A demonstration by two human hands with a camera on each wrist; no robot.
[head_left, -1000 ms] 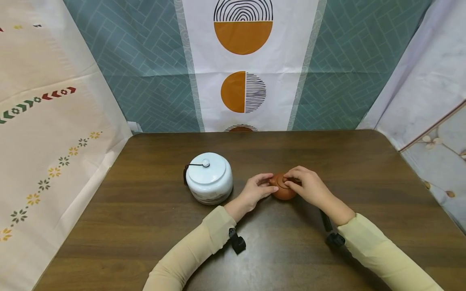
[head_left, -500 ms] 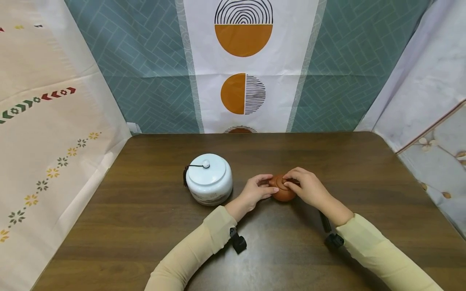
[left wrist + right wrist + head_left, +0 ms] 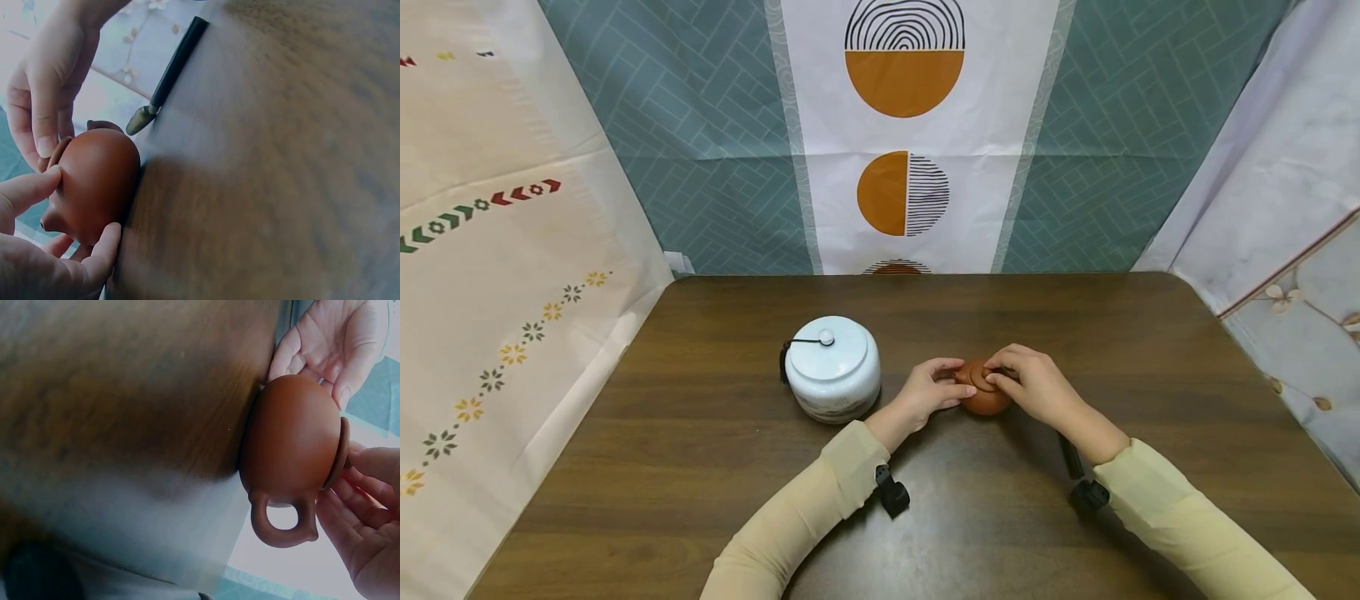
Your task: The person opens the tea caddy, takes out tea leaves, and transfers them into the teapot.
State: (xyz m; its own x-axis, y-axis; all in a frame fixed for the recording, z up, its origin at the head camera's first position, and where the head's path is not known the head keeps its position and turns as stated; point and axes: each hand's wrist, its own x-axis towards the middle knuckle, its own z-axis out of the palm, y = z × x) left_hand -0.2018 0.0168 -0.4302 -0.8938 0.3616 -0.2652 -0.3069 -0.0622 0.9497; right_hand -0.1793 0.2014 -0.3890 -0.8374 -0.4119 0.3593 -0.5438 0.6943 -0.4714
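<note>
Hands (image 3: 926, 392) (image 3: 1037, 387) grip teapot (image 3: 290, 437) and lid (image 3: 342, 450); white jar (image 3: 832, 371) lidded, insides hidden.

teapot (image 3: 986, 402): reddish-brown | jar (image 3: 832, 371): bluish-white | table (image 3: 985, 517): brown, wood-grained | sleeves (image 3: 801, 517): pale yellow | backdrop (image 3: 700, 108): teal, pale brick-like lines

Framed slightly lower in the head view than a second ago, at the brown teapot (image 3: 987, 403), white jar (image 3: 835, 379) and wall hanging (image 3: 910, 133). Nudged a little up that view since half a second ago, at the left cuff (image 3: 855, 457) and the black wrist camera (image 3: 893, 497) beside it. Drawn slightly leftward over the last second, at the right cuff (image 3: 1146, 479).
</note>
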